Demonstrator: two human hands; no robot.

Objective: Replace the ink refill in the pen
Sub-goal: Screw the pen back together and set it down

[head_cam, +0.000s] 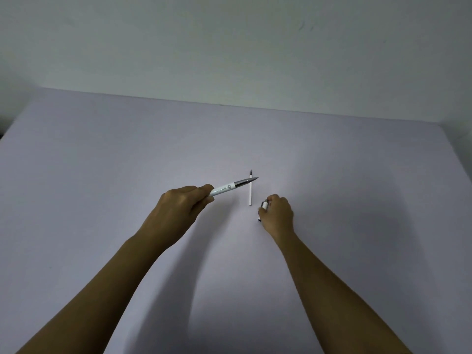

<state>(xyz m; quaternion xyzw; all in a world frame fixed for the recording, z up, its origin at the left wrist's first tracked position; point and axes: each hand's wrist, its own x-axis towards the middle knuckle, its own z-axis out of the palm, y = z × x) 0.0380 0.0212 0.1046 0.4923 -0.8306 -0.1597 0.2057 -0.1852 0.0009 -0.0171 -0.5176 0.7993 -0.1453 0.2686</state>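
Note:
My left hand [182, 209] grips a white pen [231, 186] by its rear end; the pen has a silver grip section and its tip points right, a little above the table. A thin white refill [250, 194] with a dark tip lies on the table, pointing away from me, just under the pen's tip. My right hand [277, 215] rests on the table to the right of the refill, fingers curled around a small white pen cap [265, 205] with a dark end. Most of the cap is hidden inside the fist.
The pale lilac table [127, 162] stretches wide around both hands. Its far edge meets a plain grey-white wall [229, 47]. Both bare forearms reach in from the bottom of the view.

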